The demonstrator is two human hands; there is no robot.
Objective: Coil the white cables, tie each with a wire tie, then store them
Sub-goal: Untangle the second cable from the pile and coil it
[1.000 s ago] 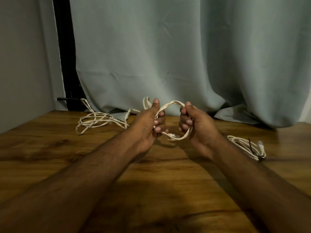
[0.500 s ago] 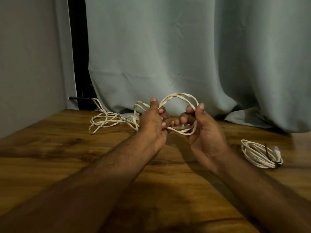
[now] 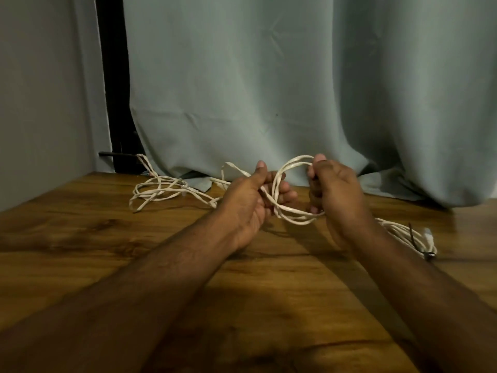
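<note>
Between my two hands hangs a small loop of white cable [image 3: 289,168], held a little above the wooden table [image 3: 80,238]. My left hand [image 3: 250,200] grips the loop's left side, thumb up. On the loop's right side my right hand [image 3: 333,195] is closed around the strands. The rest of this cable [image 3: 161,189] trails left from my left hand and lies in loose tangles on the table near the curtain. A second white cable [image 3: 403,232], coiled and bound with a dark wire tie [image 3: 419,246], lies flat just right of my right wrist.
A grey-green curtain [image 3: 269,90] hangs along the table's back edge, its hem resting on the wood. A grey wall [image 3: 40,103] closes off the left side, with a dark vertical strip [image 3: 113,76] in the corner.
The loop between my hands has widened and my right hand has shifted to its right side. The camera view has drifted, so the loose cable and tied coil sit differently in frame.
</note>
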